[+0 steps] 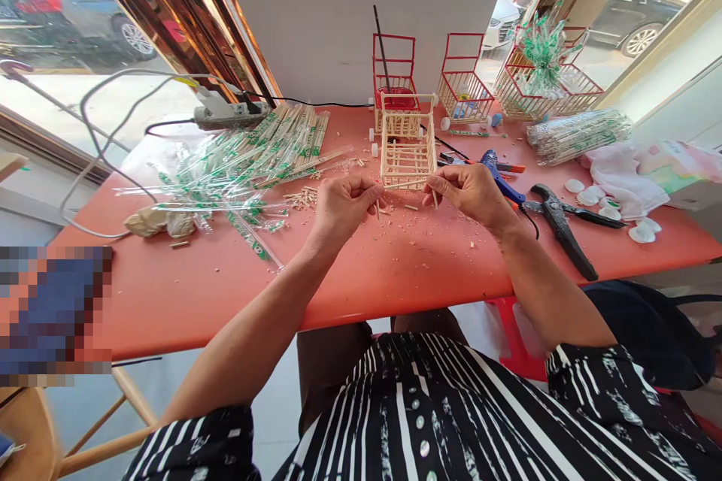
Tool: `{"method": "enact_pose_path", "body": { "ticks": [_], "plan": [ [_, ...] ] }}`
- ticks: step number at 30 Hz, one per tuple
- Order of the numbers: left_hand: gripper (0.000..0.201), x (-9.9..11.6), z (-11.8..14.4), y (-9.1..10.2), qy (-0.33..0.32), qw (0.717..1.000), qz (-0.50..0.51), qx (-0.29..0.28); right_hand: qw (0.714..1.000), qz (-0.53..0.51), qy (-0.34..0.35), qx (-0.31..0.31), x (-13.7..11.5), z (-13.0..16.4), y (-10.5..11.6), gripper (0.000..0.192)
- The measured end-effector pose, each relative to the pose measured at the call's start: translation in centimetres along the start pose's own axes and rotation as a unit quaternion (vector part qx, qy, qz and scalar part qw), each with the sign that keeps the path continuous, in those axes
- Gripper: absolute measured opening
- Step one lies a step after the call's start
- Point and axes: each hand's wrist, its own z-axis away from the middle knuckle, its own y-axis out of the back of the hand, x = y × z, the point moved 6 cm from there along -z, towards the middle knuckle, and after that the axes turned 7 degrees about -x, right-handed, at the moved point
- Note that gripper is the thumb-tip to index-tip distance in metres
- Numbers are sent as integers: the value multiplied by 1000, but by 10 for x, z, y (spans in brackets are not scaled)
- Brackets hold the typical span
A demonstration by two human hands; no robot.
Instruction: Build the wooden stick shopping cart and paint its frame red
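My left hand (348, 204) and my right hand (469, 194) are raised over the near middle of the table. Between them is a small frame of pale wooden sticks (404, 184), with a crossbar and a short stick hanging down at each end. My left fingers pinch its left corner, and the right fingers pinch the opposite one. Just behind stands an unpainted stick-built cart (411, 153) with white wheels, partly hidden by the frame. A blue glue gun (496, 171) lies beyond my right hand. Short stick offcuts (303, 198) are scattered left of the hands.
Plastic-wrapped sticks (282, 139) heap at the left, near a power strip (231, 114). Red-trimmed carts (465, 87) stand along the wall. Black-handled cutters (564, 229), white discs (643, 230) and a stick bundle (578, 137) lie right on the red table (361, 282).
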Motion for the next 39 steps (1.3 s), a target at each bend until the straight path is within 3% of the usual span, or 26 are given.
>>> {"method": "enact_pose_path", "body": {
  "ticks": [6, 12, 16, 21, 27, 29, 34, 38, 39],
  "plan": [
    [23, 10, 0, 1, 7, 999, 27, -23, 1000, -16, 1, -5, -4, 0, 0, 66],
    [33, 19, -6, 26, -14, 989, 136, 51, 978, -5, 39, 207, 9, 3, 42, 68],
    [39, 11, -11, 34, 4, 980, 188, 67, 970, 106, 48, 212, 20, -1, 46, 56],
    [37, 10, -11, 27, 9, 976, 210, 53, 967, 128, 68, 207, 15, -2, 38, 52],
    [38, 19, -5, 11, -12, 980, 196, -14, 953, 5, 103, 283, -9, 8, 55, 64],
    [39, 18, -3, 5, 7, 976, 213, -46, 963, -47, 92, 247, -17, 8, 57, 64],
    [40, 18, 2, -10, 96, 946, 275, -139, 994, -98, 34, 26, -33, 18, 26, 62],
    [36, 28, -1, -1, 78, 939, 320, -95, 995, -1, 3, -101, -30, 42, -22, 69],
    [35, 29, -2, 2, 75, 942, 318, -78, 995, 21, -4, -102, -28, 45, -27, 72]
  ]
}}
